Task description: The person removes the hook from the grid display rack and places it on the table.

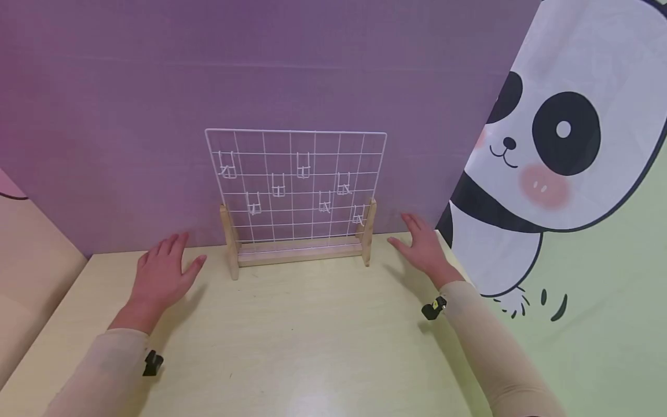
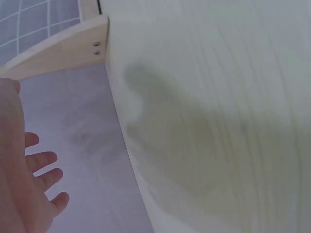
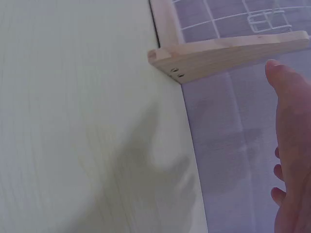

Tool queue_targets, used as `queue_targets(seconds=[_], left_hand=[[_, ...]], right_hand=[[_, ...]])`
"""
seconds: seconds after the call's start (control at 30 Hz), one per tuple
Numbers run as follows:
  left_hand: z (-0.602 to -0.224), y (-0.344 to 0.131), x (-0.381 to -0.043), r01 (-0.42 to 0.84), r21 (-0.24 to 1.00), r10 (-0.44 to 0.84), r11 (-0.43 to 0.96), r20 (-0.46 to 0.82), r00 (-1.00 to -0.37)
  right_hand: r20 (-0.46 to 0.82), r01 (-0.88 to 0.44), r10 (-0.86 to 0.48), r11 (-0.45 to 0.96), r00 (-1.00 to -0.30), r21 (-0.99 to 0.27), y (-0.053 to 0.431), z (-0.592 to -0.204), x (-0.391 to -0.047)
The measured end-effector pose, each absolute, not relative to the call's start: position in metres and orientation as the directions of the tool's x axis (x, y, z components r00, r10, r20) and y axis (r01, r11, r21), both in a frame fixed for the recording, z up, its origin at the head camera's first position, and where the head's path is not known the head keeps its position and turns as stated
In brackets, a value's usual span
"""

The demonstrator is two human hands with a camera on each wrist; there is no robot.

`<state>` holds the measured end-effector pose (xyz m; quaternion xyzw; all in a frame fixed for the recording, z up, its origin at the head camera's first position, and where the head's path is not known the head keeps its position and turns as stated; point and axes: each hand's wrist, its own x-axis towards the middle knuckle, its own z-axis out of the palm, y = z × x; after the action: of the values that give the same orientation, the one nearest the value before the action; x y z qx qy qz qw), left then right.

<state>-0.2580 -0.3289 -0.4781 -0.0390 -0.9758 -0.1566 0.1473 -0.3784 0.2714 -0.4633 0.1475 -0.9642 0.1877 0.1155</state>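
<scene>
A white wire grid rack (image 1: 302, 217) stands upright in a wooden base (image 1: 299, 253) at the back of the table. Several small white wire hooks (image 1: 278, 190) hang on it at different heights. My left hand (image 1: 162, 272) is to the left of the rack, fingers extended and thumb spread, holding nothing. To the right of the base, my right hand (image 1: 423, 249) also has its fingers stretched out and nothing in it. Both wrist views show a gap between the hand and the wooden side posts (image 2: 82, 46), (image 3: 228, 56).
The pale wooden table (image 1: 302, 336) ends at a purple cloth backdrop (image 1: 130, 116). A panda picture (image 1: 568, 133) covers the wall on the right. A beige surface (image 1: 31, 272) borders the table's left side.
</scene>
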Motion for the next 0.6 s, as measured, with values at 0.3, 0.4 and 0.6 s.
queue_targets(seconds=[0.3, 0.4, 0.6], left_hand=[[-0.475, -0.317, -0.263, 0.162, 0.438, -0.013, 0.884, 0.369, -0.93], [-0.476, -0.314, -0.265, 0.182, 0.503, -0.028, 0.845, 0.382, -0.924], [-0.467, -0.303, -0.264, 0.191, 0.651, -0.07, 0.735, 0.353, -0.933]], right_hand=[[0.322, -0.335, -0.178, 0.773, -0.93, -0.538, 0.268, -0.466, -0.382], [0.322, -0.326, -0.151, 0.724, -0.935, -0.607, 0.264, -0.464, -0.382], [0.31, -0.316, -0.122, 0.627, -0.943, -0.713, 0.257, -0.46, -0.378]])
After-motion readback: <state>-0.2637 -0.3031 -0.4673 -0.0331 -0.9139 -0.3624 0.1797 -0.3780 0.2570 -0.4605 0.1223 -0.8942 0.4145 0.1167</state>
